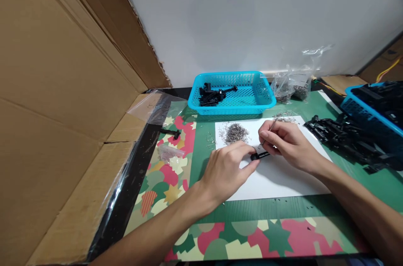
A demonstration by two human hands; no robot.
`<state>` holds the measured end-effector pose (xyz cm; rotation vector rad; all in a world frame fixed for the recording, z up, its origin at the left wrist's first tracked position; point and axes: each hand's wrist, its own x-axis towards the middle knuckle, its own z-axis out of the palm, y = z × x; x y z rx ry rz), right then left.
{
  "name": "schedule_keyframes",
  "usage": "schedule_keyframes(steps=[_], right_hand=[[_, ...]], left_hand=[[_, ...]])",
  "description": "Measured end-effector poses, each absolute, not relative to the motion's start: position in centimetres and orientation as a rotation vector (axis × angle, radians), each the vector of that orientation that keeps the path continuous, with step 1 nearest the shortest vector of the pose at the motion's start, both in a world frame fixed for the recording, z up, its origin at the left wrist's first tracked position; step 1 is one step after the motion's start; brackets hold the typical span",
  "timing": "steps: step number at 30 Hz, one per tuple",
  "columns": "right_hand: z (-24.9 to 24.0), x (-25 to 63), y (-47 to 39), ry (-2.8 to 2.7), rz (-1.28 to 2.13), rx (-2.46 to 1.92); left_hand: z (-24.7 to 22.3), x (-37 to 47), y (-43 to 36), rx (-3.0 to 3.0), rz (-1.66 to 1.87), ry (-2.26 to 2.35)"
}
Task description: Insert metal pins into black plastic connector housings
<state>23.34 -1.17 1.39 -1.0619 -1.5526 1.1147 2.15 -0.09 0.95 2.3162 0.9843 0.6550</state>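
Note:
Between the thumb and fingers of my left hand (228, 165) is the end of a slim black plastic part (260, 156), held just over a white sheet of paper (270, 184). My right hand (288, 142) is closed in a pinch around a thin metal tool, perhaps tweezers (272, 126), whose lower tip points down near the black part. Whether that tip touches the part, or carries anything, is too small to make out. Behind my left hand, a heap of tiny metal pieces (236, 133) lies on the paper.
A blue basket (231, 110) with black parts stands at the back. Clear bags of metal pieces (291, 87) sit beside it. Black parts (349, 140) are piled at right, next to another blue basket (371, 110). A lone black part (170, 133) and cardboard wall (63, 89) are at left.

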Motion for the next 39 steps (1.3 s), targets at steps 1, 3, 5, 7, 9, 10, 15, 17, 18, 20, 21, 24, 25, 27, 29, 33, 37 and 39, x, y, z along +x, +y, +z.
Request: schedule_keyframes(steps=[1, 3, 5, 7, 9, 10, 15, 17, 18, 20, 21, 24, 25, 27, 29, 33, 37, 39], right_hand=[[1.4, 23.4, -1.2, -1.575, 1.096, -1.07], [1.3, 23.4, -1.2, -1.598, 1.076, -1.102], [1.0, 23.5, -1.2, -1.596, 1.086, -1.132], [0.8, 23.5, -1.1, -1.588, 1.12, -1.146], [0.6, 23.4, -1.1, -1.583, 1.137, -1.151], [0.6, 23.4, -1.1, -1.584, 1.128, -1.156], [0.3, 22.9, -0.8, -1.623, 1.047, -1.19], [0.1, 22.7, -0.7, -1.661, 1.011, -1.208], [0.1, 22.7, -0.7, -1.684, 0.989, -1.213], [0.1, 22.6, -0.7, -1.721, 0.947, -1.214], [0.2, 22.6, -0.8, -1.733, 0.933, -1.214], [0.5, 22.6, -0.8, -1.741, 0.937, -1.232], [0.6, 22.7, -0.9, -1.741, 0.949, -1.241], [0.7, 22.7, -0.9, -1.75, 0.957, -1.253], [0.7, 22.7, -0.9, -1.769, 0.932, -1.25], [0.6, 22.7, -1.1, -1.808, 0.838, -1.249], [0.7, 22.7, -1.2, -1.828, 0.813, -1.25], [0.8, 22.7, -1.2, -1.833, 0.811, -1.251]], left_hand=[[1.0, 2.2, -0.1, 2.319, 0.664, 0.982], [0.9, 2.1, -0.1, 2.324, 0.674, 0.983], [0.9, 2.1, -0.1, 2.325, 0.671, 0.995], [0.8, 2.1, 0.0, 2.332, 0.662, 0.995], [0.6, 2.1, 0.1, 2.349, 0.67, 0.973], [0.6, 2.1, 0.1, 2.36, 0.679, 0.96], [0.3, 2.2, 0.6, 2.404, 0.733, 0.97], [0.3, 2.2, 0.7, 2.405, 0.741, 0.971], [0.2, 2.2, 0.8, 2.407, 0.742, 0.968], [0.2, 2.2, 0.8, 2.417, 0.747, 0.963], [0.2, 2.2, 0.7, 2.426, 0.749, 0.959], [0.2, 2.2, 0.6, 2.445, 0.764, 0.95], [0.1, 2.2, 0.5, 2.443, 0.773, 0.945], [0.0, 2.2, 0.5, 2.434, 0.788, 0.925], [-0.1, 2.2, 0.5, 2.422, 0.803, 0.904], [-0.2, 2.4, 0.6, 2.386, 0.822, 0.877], [-0.2, 2.4, 0.5, 2.386, 0.8, 0.85], [-0.2, 2.4, 0.4, 2.402, 0.796, 0.851]])
